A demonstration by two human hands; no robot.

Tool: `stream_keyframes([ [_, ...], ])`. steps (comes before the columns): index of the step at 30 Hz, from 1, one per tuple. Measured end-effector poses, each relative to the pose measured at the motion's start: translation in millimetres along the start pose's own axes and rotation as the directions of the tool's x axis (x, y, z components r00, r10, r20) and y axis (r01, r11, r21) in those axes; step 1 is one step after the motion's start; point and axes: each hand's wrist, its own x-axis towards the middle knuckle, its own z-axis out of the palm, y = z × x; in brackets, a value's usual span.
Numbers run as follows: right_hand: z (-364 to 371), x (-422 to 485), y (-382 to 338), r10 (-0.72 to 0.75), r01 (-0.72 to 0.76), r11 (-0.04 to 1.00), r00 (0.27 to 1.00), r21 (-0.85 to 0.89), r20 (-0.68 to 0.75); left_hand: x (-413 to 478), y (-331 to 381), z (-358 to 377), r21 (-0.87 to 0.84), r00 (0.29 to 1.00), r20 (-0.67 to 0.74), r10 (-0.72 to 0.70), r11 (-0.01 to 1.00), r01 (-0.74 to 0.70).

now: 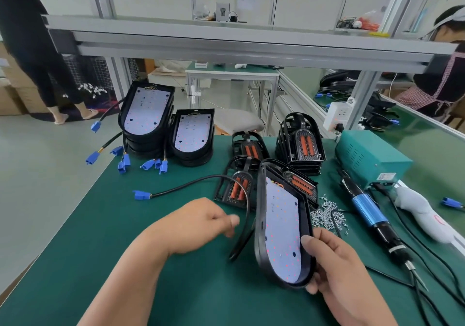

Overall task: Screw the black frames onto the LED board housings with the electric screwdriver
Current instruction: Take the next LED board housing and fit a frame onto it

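My right hand (337, 267) grips the near rounded end of a black LED board housing (281, 227), tilted up on its edge, its white LED board facing me. My left hand (198, 222) hovers just left of it, blurred, fingers loosely curled, holding nothing; the housing's black cable (201, 182) with a blue plug (141, 195) loops past it. Black frames with orange inserts (236, 187) lie behind the housing. The electric screwdriver (377, 220) lies on the mat to the right. A heap of small screws (327, 216) sits between housing and screwdriver.
Two stacks of LED housings (148, 114) with blue plugs stand at the back left, a stack of black frames (302, 141) at the back right. A teal power box (370, 157) and a white glove (422, 212) lie right. The green mat (151, 288) ends at left. Other people stand beyond.
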Motion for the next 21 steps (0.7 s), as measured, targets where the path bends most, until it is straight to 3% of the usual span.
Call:
stream_keyframes([
  [3, 5, -2, -2, 0.029, -0.029, 0.999, 0.999, 0.014, -0.023, -1, 6, 1, -0.344, 0.998, -0.066, 0.012, 0.938, -0.034],
  [5, 9, -4, -3, 0.048, -0.048, 0.999, 0.999, 0.019, -0.011, 0, 9, 3, -0.411, 0.997, -0.048, 0.068, 0.908, -0.082],
  [7, 9, -6, -3, 0.069, -0.069, 0.997, 0.997, 0.019, 0.015, -2, 10, 4, -0.338, 0.992, -0.016, 0.124, 0.933, -0.122],
  [10, 5, -9, -4, 0.141, -0.14, 0.99, 0.987, -0.024, 0.073, 1, 8, 6, -0.224, 0.996, 0.008, 0.084, 0.971, -0.08],
  [14, -7, -10, -7, 0.275, -0.204, 0.945, 0.919, -0.257, 0.282, 5, 4, 5, -0.124, 1.0, -0.001, 0.021, 0.992, -0.021],
  [18, -32, -10, -31, 0.343, -0.016, 0.818, 0.816, -0.575, 0.466, 3, -1, 1, -0.052, 0.999, 0.046, 0.016, 0.999, -0.014],
  [21, -53, -2, -53, 0.196, 0.078, 0.82, 0.892, -0.566, 0.408, 5, -3, 1, -0.024, 0.998, 0.068, 0.015, 1.0, -0.013],
])
